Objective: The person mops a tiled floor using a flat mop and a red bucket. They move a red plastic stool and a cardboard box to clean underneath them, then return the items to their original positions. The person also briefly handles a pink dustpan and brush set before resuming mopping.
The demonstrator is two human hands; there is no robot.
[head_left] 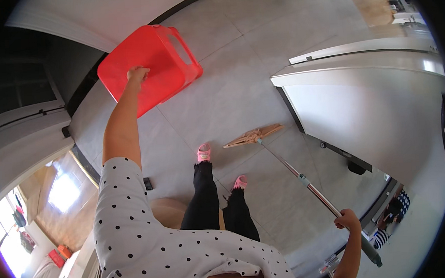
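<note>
My left hand is stretched out at the upper left, its fingers curled on the middle of a red plastic stool. The stool's flat seat faces me, and an open side shows toward the right. At the lower right my right hand wraps round the upper part of a mop handle, a metal pole with a dark grip end. The handle slants away to the far left, down to a flat mop head with a brownish cloth, which lies on the floor just beyond my pink slippers.
Grey tiles cover the floor. A large white appliance or cabinet stands on the right, with a black foot beneath. A small black object lies by my left arm. Dark glazed panels line the left, and a round brownish seat is behind my legs.
</note>
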